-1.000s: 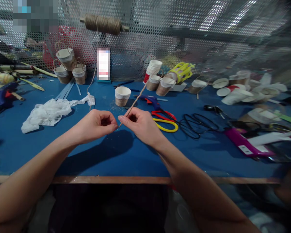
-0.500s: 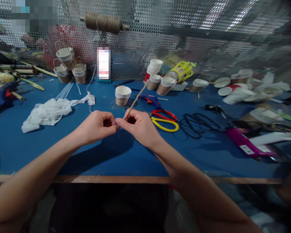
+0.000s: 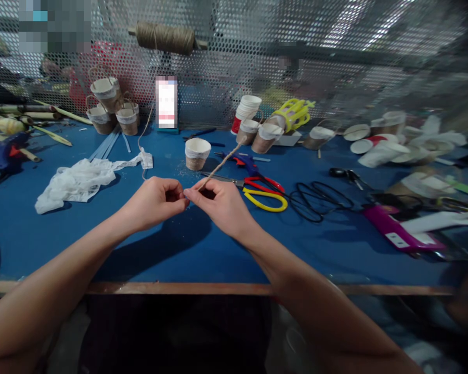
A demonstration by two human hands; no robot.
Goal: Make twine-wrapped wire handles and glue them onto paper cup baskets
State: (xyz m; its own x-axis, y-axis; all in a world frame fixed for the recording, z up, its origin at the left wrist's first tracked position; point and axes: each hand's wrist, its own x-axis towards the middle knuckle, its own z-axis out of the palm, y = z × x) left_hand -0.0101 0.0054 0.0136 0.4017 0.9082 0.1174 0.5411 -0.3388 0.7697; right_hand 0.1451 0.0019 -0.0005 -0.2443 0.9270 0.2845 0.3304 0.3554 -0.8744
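Note:
Both hands pinch a length of brown twine (image 3: 223, 163) above the near half of the blue table. My left hand (image 3: 156, 202) is closed on it, its fingertips meeting those of my right hand (image 3: 218, 203). Past the right fingers the twine's end sticks out up and to the right. A thinner strand runs from the twine spool (image 3: 165, 38) down behind my left hand. Just beyond the hands stands a small cup (image 3: 197, 156), wrapped in brown with a white lace rim. Scissors (image 3: 265, 193) with red and yellow handles lie right of my right hand.
White lace fabric (image 3: 78, 179) lies at left, with wrapped cups (image 3: 106, 93) stacked behind it. A blue glue gun (image 3: 245, 162) rests behind the scissors. Farther right are a black cable (image 3: 320, 200), keys (image 3: 349, 175) and a purple power strip (image 3: 401, 231). A phone (image 3: 166, 102) stands at the back.
The free end of the twine has swung lower and to the right. Both hands stay almost in place, fingertips still together.

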